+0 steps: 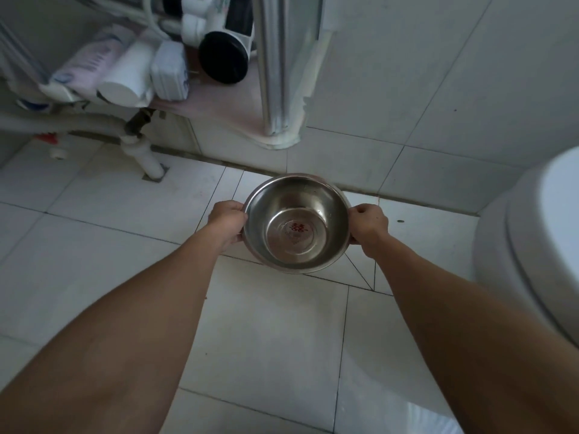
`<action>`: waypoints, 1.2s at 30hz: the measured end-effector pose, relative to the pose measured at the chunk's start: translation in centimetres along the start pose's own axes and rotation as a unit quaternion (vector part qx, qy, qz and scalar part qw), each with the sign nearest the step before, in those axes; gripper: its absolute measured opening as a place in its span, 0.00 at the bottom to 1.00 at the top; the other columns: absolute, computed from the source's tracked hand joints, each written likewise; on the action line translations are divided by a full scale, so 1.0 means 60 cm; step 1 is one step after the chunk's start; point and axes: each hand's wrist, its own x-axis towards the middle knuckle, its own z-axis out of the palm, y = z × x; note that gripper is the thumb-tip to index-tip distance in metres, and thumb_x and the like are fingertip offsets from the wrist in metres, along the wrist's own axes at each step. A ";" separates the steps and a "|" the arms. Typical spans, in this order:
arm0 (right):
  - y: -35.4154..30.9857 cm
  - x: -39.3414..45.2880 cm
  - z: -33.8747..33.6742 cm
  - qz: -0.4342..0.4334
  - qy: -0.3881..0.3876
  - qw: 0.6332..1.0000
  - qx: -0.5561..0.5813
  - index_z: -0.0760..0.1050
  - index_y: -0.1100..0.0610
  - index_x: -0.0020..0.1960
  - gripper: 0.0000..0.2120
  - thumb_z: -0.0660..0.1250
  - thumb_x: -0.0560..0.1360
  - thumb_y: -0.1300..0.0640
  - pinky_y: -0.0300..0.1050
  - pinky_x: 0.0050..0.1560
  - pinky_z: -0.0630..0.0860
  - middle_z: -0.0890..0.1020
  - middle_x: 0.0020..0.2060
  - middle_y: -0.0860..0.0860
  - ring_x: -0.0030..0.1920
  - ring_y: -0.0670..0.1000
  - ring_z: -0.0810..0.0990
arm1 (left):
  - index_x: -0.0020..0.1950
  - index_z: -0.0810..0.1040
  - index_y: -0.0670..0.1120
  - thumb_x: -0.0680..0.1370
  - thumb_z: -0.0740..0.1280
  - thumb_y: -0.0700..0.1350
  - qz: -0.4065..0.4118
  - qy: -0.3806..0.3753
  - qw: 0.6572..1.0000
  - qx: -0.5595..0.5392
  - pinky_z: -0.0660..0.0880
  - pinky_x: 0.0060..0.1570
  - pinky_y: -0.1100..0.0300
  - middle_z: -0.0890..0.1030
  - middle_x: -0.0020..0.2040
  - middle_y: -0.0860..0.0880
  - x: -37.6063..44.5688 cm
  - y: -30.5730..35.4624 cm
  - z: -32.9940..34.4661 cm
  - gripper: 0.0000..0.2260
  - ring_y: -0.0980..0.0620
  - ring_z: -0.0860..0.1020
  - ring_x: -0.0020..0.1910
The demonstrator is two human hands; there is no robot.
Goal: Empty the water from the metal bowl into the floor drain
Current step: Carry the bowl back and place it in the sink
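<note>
We read one mark only: a red double-happiness character, 囍, printed on the inner bottom of the metal bowl [296, 223]. The bottles' [94, 62] labels are too blurred to read.

Metal bowl [297, 223] held out over the tiled floor [266, 339].
Left hand [227, 225] and right hand [368, 225] clasp opposite rims, bowl upright, a red mark on its bottom; toilet [529, 245] on the right.
</note>
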 end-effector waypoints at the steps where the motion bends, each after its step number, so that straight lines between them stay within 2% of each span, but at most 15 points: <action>1: 0.000 -0.014 0.000 0.004 0.000 1.000 -0.004 0.78 0.60 0.53 0.09 0.59 0.83 0.61 0.57 0.50 0.84 0.83 0.50 0.60 0.49 0.61 0.85 | 0.42 0.80 0.50 0.78 0.64 0.31 -0.005 0.004 1.000 -0.009 0.82 0.36 0.55 0.84 0.45 0.45 -0.011 -0.003 -0.003 0.15 0.45 0.83 0.40; 3: -0.009 -0.048 -0.005 0.013 -0.007 1.000 -0.019 0.75 0.58 0.52 0.07 0.58 0.83 0.61 0.57 0.51 0.84 0.82 0.50 0.59 0.49 0.60 0.84 | 0.44 0.80 0.52 0.78 0.65 0.33 -0.015 0.014 1.000 -0.018 0.82 0.40 0.53 0.85 0.47 0.45 -0.043 -0.006 -0.017 0.14 0.44 0.83 0.41; 6: -0.040 -0.109 -0.025 0.025 -0.018 0.999 -0.033 0.75 0.57 0.52 0.07 0.58 0.82 0.61 0.56 0.50 0.84 0.82 0.50 0.58 0.48 0.59 0.84 | 0.44 0.80 0.52 0.78 0.66 0.34 -0.039 0.026 0.998 -0.031 0.80 0.35 0.56 0.85 0.47 0.44 -0.105 0.008 -0.057 0.13 0.45 0.82 0.37; 9: -0.088 -0.197 -0.059 0.042 -0.043 0.997 -0.049 0.77 0.58 0.56 0.09 0.58 0.82 0.60 0.56 0.49 0.85 0.82 0.50 0.59 0.48 0.60 0.84 | 0.53 0.82 0.50 0.77 0.66 0.36 -0.070 0.045 0.995 -0.047 0.80 0.37 0.56 0.85 0.49 0.45 -0.192 0.045 -0.115 0.11 0.45 0.82 0.38; 13: -0.140 -0.313 -0.103 0.077 -0.090 0.990 -0.073 0.77 0.60 0.58 0.11 0.58 0.82 0.59 0.57 0.49 0.85 0.83 0.51 0.61 0.49 0.61 0.85 | 0.48 0.82 0.52 0.77 0.66 0.35 -0.116 0.072 0.989 -0.054 0.83 0.46 0.49 0.86 0.52 0.43 -0.303 0.085 -0.190 0.12 0.40 0.85 0.48; 16: -0.203 -0.402 -0.138 0.105 -0.128 0.983 -0.082 0.78 0.60 0.59 0.10 0.59 0.83 0.61 0.57 0.49 0.85 0.83 0.51 0.61 0.49 0.61 0.85 | 0.52 0.82 0.51 0.76 0.64 0.32 -0.141 0.089 0.985 -0.048 0.83 0.53 0.46 0.85 0.54 0.43 -0.391 0.124 -0.254 0.15 0.41 0.84 0.52; 20: -0.289 -0.520 -0.179 0.114 -0.157 0.976 -0.095 0.78 0.59 0.55 0.09 0.60 0.82 0.61 0.53 0.44 0.86 0.84 0.49 0.60 0.46 0.59 0.86 | 0.44 0.80 0.53 0.74 0.64 0.32 -0.163 0.118 0.978 -0.047 0.83 0.54 0.46 0.85 0.54 0.43 -0.507 0.182 -0.340 0.15 0.40 0.83 0.53; 21: -0.320 -0.555 -0.191 0.109 -0.165 0.975 -0.098 0.78 0.59 0.53 0.09 0.59 0.82 0.61 0.51 0.40 0.86 0.84 0.48 0.61 0.45 0.59 0.86 | 0.45 0.80 0.53 0.73 0.65 0.33 -0.172 0.124 0.976 -0.057 0.83 0.51 0.48 0.85 0.53 0.44 -0.547 0.204 -0.372 0.15 0.40 0.83 0.53; 23: -0.362 -0.611 -0.208 0.107 -0.171 0.975 -0.094 0.79 0.57 0.52 0.10 0.59 0.81 0.60 0.45 0.32 0.83 0.84 0.48 0.60 0.41 0.57 0.84 | 0.46 0.81 0.53 0.73 0.68 0.34 -0.181 0.134 0.971 -0.079 0.80 0.39 0.57 0.85 0.53 0.44 -0.609 0.230 -0.418 0.14 0.41 0.84 0.51; 25: -0.426 -0.671 -0.220 0.095 -0.192 0.973 -0.086 0.78 0.55 0.49 0.09 0.58 0.81 0.59 0.45 0.33 0.84 0.84 0.48 0.59 0.40 0.55 0.83 | 0.47 0.82 0.53 0.72 0.69 0.35 -0.184 0.158 0.965 -0.102 0.75 0.35 0.61 0.85 0.52 0.45 -0.680 0.266 -0.478 0.13 0.42 0.84 0.49; 27: -0.477 -0.719 -0.230 0.072 -0.211 0.971 -0.088 0.78 0.55 0.50 0.09 0.59 0.80 0.59 0.46 0.34 0.85 0.84 0.46 0.58 0.39 0.54 0.82 | 0.43 0.82 0.54 0.72 0.69 0.35 -0.181 0.178 0.961 -0.113 0.77 0.38 0.59 0.85 0.52 0.45 -0.733 0.295 -0.525 0.12 0.41 0.84 0.50; 31: -0.615 -0.825 -0.254 0.014 -0.253 0.962 -0.103 0.77 0.53 0.49 0.08 0.59 0.81 0.58 0.41 0.29 0.80 0.83 0.44 0.56 0.39 0.53 0.81 | 0.41 0.81 0.54 0.74 0.68 0.35 -0.176 0.211 0.952 -0.136 0.83 0.47 0.44 0.85 0.48 0.43 -0.849 0.365 -0.636 0.13 0.40 0.84 0.45; 36: -0.760 -0.928 -0.252 -0.035 -0.267 0.958 -0.100 0.76 0.50 0.45 0.09 0.60 0.81 0.57 0.33 0.20 0.72 0.81 0.40 0.52 0.35 0.50 0.78 | 0.45 0.83 0.53 0.77 0.66 0.35 -0.126 0.252 0.945 -0.167 0.83 0.47 0.45 0.86 0.48 0.45 -0.940 0.444 -0.761 0.13 0.43 0.83 0.41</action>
